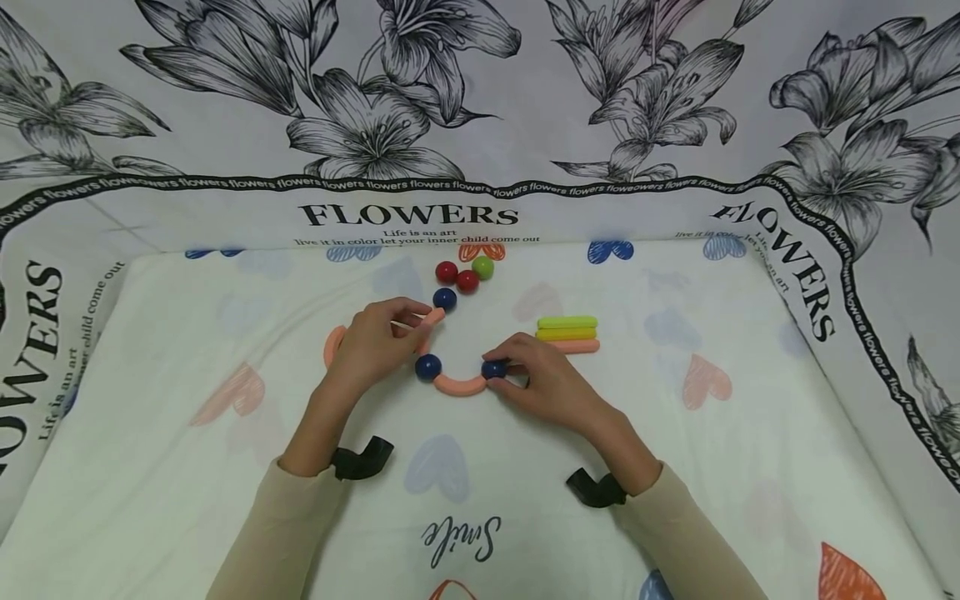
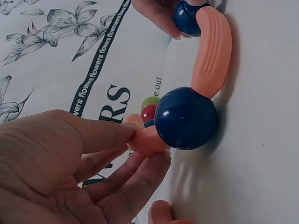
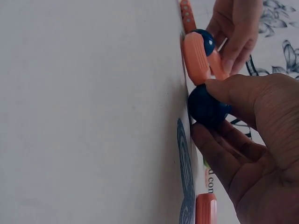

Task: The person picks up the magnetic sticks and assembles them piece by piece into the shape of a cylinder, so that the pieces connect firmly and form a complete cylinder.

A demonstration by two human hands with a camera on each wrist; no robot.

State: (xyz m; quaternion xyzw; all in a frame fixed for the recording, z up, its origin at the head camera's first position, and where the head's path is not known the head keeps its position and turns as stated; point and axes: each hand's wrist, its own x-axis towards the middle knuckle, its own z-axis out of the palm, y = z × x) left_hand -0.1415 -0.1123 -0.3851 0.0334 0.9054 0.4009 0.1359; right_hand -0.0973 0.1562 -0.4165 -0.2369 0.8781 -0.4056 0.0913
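A curved orange rod (image 1: 459, 386) lies on the cloth, joining a blue ball (image 1: 428, 367) at its left to another blue ball (image 2: 186, 10) at its right. My right hand (image 1: 551, 379) pinches that right-hand ball between thumb and fingers. With thumb and fingertips, my left hand (image 1: 375, 342) holds a second curved orange rod (image 2: 150, 140), which runs up from the left ball. Fingers hide part of this rod. A third blue ball (image 1: 445, 299) sits by its upper end; whether they are joined I cannot tell.
Two red balls (image 1: 446, 272) and a green ball (image 1: 483, 267) lie beyond the hands. Straight yellow-green, yellow and orange rods (image 1: 567, 334) lie side by side at the right. Another curved orange piece (image 1: 333, 343) is partly hidden left of my left hand. A printed cloth covers the table.
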